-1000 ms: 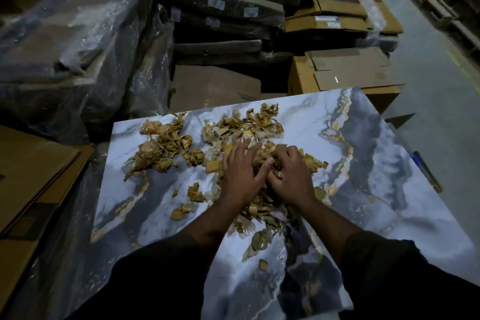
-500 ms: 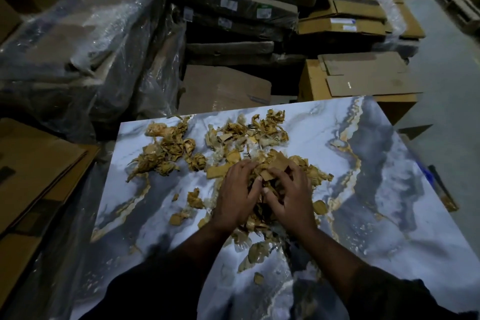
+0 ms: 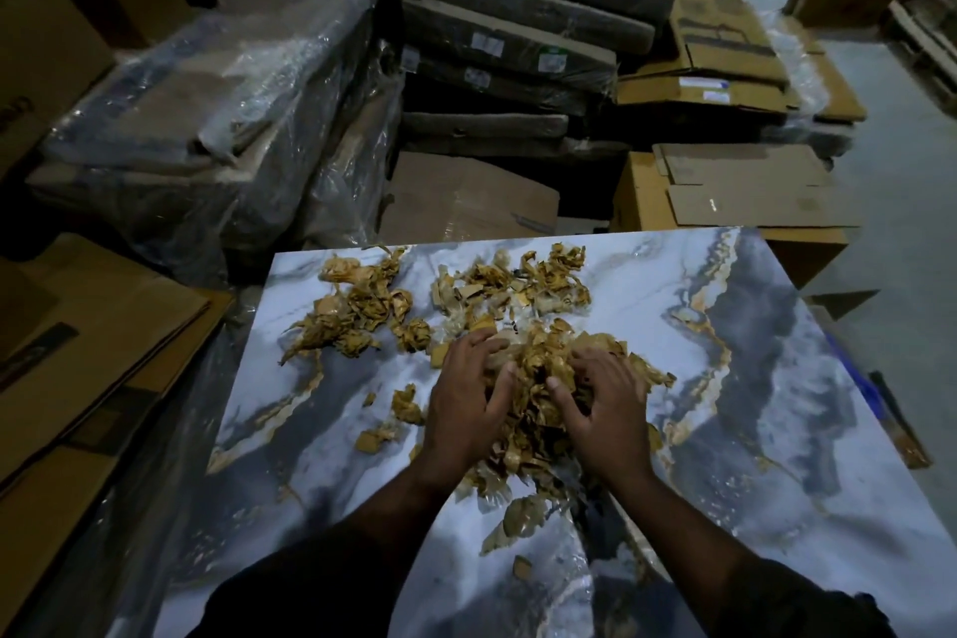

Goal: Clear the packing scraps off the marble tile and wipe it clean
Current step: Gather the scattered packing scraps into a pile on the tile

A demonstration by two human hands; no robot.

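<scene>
Packing scraps (image 3: pixel 538 378) between cupped hands (image 3: pixel 538 409) (fingertips buried), marble tile (image 3: pixel 777 378) underneath.

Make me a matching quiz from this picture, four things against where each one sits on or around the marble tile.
Things:
1. left hand
2. right hand
3. small brown crumpled tape clump
4. flattened brown cardboard sheet

Places:
A. beyond the tile's far right corner
B. far left of the blue-grey marble tile
C. left side of the central brown scrap pile
D. right side of that pile

Pairs: 1-C, 2-D, 3-B, 4-A
</scene>
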